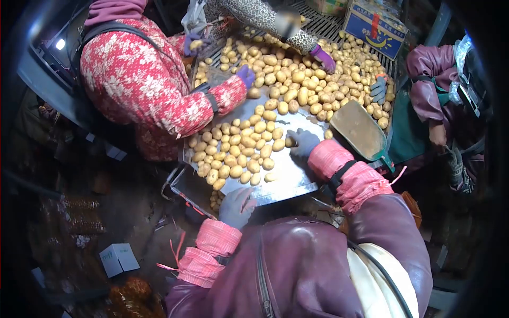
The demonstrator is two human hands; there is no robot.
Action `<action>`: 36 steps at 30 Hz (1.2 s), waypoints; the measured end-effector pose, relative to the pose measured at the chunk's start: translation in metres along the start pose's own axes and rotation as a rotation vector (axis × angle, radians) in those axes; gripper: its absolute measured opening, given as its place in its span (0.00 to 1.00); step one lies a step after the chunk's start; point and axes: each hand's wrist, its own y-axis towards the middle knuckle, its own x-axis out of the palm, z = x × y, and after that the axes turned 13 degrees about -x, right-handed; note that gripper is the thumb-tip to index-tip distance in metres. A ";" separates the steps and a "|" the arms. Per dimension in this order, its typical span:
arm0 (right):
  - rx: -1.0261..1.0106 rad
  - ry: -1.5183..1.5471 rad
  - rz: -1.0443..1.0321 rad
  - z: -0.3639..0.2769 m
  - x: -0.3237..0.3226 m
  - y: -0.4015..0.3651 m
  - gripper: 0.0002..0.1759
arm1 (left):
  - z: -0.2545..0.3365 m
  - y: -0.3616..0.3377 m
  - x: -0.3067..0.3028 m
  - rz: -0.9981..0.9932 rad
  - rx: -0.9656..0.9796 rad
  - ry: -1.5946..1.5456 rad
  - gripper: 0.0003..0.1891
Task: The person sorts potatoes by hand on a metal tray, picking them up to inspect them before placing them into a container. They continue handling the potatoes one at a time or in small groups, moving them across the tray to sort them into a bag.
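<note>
My left hand (pixel 236 208), in a grey glove, lies at the front edge of the metal tray (pixel 294 183). Its fingers reach flat over the edge, apart from the potatoes, and a thin dark line shows across them. Farther right on the tray is my right hand (pixel 304 143), also gloved in grey. Its finger and thumb close around a potato (pixel 289 141), partly covered by the hand. Left of it, a loose group of potatoes (pixel 248 142) covers the tray. A larger heap of potatoes (pixel 302 79) lies beyond.
A scoop (pixel 359 130) with a green handle rests at the tray's right side. A co-worker in a red floral jacket (pixel 140 79) stands left; another person's purple glove (pixel 324 58) reaches into the heap. A blue box (pixel 374 31) is at the back. Another person (pixel 432 79) is at right.
</note>
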 end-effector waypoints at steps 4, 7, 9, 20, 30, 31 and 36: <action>-0.008 -0.091 0.005 -0.032 0.015 0.022 0.28 | -0.013 0.011 0.025 0.043 -0.022 0.115 0.20; -0.194 0.098 0.039 -0.020 0.020 0.027 0.19 | -0.030 0.012 0.040 0.048 -0.098 0.104 0.18; -0.286 0.403 -0.143 -0.006 -0.006 0.039 0.18 | -0.028 0.014 0.041 0.072 -0.149 0.073 0.13; -0.207 -0.341 0.131 0.083 -0.051 0.151 0.20 | -0.028 0.024 0.029 -0.048 -0.176 0.157 0.10; -0.230 -0.209 0.232 0.074 -0.020 0.128 0.12 | -0.004 0.043 0.012 -0.085 -0.210 0.049 0.07; -0.238 -0.217 0.161 0.061 -0.025 0.116 0.12 | 0.002 0.047 0.005 -0.023 -0.185 0.047 0.07; -0.308 -0.156 0.163 0.034 -0.017 0.076 0.13 | 0.022 0.078 -0.002 -0.126 -0.428 -0.460 0.09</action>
